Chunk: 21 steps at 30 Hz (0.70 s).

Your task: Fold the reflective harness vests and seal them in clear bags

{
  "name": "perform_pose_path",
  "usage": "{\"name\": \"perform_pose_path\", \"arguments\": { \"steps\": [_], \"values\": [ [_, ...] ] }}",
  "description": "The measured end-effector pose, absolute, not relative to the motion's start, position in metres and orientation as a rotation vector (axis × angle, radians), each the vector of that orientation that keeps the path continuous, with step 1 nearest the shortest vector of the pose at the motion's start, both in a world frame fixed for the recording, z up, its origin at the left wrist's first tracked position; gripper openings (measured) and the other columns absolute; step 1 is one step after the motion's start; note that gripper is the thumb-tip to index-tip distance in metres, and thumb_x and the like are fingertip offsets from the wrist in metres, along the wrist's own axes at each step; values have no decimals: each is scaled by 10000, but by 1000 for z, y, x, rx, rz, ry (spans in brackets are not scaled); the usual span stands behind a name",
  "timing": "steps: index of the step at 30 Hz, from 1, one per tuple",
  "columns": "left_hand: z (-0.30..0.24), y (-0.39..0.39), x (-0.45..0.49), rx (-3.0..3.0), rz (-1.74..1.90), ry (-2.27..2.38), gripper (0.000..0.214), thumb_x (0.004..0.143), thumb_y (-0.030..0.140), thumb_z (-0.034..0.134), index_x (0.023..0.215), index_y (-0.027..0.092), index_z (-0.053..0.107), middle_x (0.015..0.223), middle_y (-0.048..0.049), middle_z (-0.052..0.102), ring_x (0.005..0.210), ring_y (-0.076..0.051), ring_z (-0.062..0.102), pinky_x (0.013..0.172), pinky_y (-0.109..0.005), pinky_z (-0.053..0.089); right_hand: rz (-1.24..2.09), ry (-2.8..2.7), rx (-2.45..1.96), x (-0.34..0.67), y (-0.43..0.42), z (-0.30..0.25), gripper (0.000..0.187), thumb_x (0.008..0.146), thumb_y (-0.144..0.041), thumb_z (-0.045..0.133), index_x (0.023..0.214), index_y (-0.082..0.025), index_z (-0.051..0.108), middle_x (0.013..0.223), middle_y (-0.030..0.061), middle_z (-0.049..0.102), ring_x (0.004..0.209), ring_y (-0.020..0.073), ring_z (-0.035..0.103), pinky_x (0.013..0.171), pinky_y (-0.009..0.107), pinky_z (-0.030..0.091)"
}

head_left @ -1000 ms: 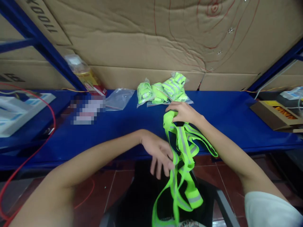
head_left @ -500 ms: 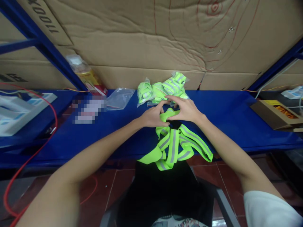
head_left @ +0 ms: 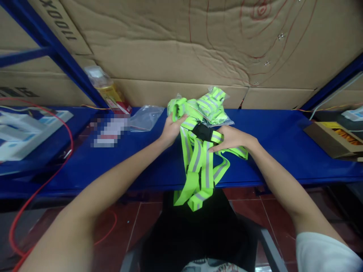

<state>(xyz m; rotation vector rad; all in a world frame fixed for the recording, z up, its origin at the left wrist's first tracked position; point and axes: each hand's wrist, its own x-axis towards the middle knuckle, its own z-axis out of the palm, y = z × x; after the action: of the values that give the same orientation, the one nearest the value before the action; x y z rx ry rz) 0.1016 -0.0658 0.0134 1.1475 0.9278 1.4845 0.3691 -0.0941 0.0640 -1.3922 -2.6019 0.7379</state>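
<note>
Between my hands is a reflective vest (head_left: 207, 164) of neon-yellow straps with grey stripes, its loops hanging over the table's front edge. My left hand (head_left: 171, 130) is closed on a strap at the vest's upper left. With thumb and fingers, my right hand (head_left: 231, 138) grips the strap just right of a black buckle piece (head_left: 202, 131). Directly behind lie plastic-bagged neon straps (head_left: 214, 105), partly hidden by my left hand and the vest.
On the blue table (head_left: 272, 151) an empty clear plastic bag (head_left: 146, 117) lies left of the straps. Farther left stands a bottle (head_left: 106, 88). An open cardboard box (head_left: 334, 139) sits at the right. A red cable (head_left: 68, 151) loops at the left, and cardboard (head_left: 147, 56) walls the back.
My hands have moved apart, spreading the vest between them. The black buckle piece now shows, and the straps have been raised onto the table more, with some loops hanging lower in front.
</note>
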Motion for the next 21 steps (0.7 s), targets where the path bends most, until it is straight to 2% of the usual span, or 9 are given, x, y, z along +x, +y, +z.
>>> {"name": "perform_pose_path", "arguments": {
  "steps": [3, 5, 10, 14, 18, 21],
  "values": [
    [20, -56, 94, 1042, 1577, 872, 485, 696, 542, 964, 909, 208, 684, 884, -21, 761, 848, -206, 746, 809, -313, 606, 986, -2445, -1281, 379, -86, 64, 492, 735, -633, 894, 674, -196, 675, 641, -27, 649, 567, 127, 524, 544, 282, 375],
    [25, -50, 87, 1071, 1560, 869, 508, 756, 633, 911, 914, 191, 718, 868, -49, 772, 841, -223, 759, 784, -323, 612, 1085, -2303, -1244, 389, -81, 68, 456, 770, -619, 882, 724, -191, 729, 650, -5, 704, 566, 131, 575, 563, 276, 432],
    [43, -46, 76, 1136, 1554, 893, 560, 858, 756, 779, 901, 199, 749, 781, -88, 764, 879, -295, 792, 770, -369, 631, 1220, -2095, -1307, 418, -77, 89, 473, 757, -675, 898, 715, -224, 760, 458, -44, 572, 428, 113, 479, 477, 270, 401],
    [61, -56, 77, 1135, 1551, 796, 619, 924, 815, 669, 1021, 210, 757, 813, -80, 750, 787, -254, 754, 700, -352, 609, 1004, -1999, -1266, 433, -77, 98, 623, 757, -760, 862, 530, -231, 624, 445, -38, 473, 446, 95, 390, 462, 271, 304],
    [73, -64, 79, 1123, 1567, 717, 640, 990, 818, 575, 1128, 214, 736, 662, -22, 593, 616, -207, 632, 602, -337, 531, 768, -2128, -1324, 433, -69, 90, 496, 650, -648, 952, 766, -206, 761, 652, -9, 617, 577, 138, 493, 551, 303, 372],
    [73, -62, 77, 1150, 1558, 726, 616, 982, 812, 573, 1146, 240, 733, 595, 7, 479, 614, -210, 591, 637, -353, 511, 342, -2189, -1434, 428, -61, 80, 358, 676, -468, 912, 865, -202, 766, 762, 10, 674, 681, 187, 573, 671, 344, 444]
  ]
}}
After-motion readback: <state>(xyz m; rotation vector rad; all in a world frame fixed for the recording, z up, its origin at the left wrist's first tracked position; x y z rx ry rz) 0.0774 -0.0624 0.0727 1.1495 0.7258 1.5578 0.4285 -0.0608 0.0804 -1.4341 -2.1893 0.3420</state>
